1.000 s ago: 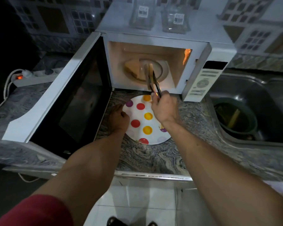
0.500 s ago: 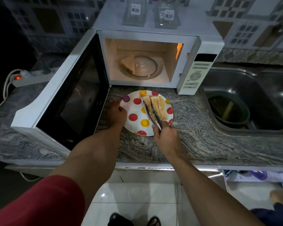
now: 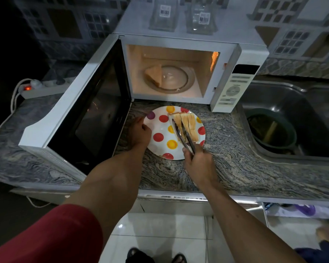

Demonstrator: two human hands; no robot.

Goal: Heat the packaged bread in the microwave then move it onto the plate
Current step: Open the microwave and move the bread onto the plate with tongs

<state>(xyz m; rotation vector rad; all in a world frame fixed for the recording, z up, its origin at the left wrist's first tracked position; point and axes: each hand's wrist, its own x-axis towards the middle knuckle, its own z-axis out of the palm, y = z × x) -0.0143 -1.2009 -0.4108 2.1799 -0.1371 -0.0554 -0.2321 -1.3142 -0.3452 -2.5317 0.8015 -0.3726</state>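
A white plate (image 3: pixel 160 147) with red, yellow and purple dots lies on the stone counter in front of the open microwave (image 3: pixel 179 54). Several bread slices (image 3: pixel 187 123) lie on the plate's right half. My right hand (image 3: pixel 198 164) grips metal tongs (image 3: pixel 182 135) whose tips rest on the bread. My left hand (image 3: pixel 140 132) holds the plate's left rim. One more piece of bread (image 3: pixel 154 74) lies on the left of the glass turntable inside the lit microwave.
The microwave door (image 3: pixel 80 114) stands wide open to the left, next to my left arm. A steel sink (image 3: pixel 292 128) with a green bowl (image 3: pixel 273 130) is on the right. Two glass jars (image 3: pixel 182 14) stand on the microwave. A power strip (image 3: pixel 40 89) lies at the back left.
My right hand pulled the tongs out of the microwave with bread and lowered it onto the plate. The left hand stayed at the plate's rim.
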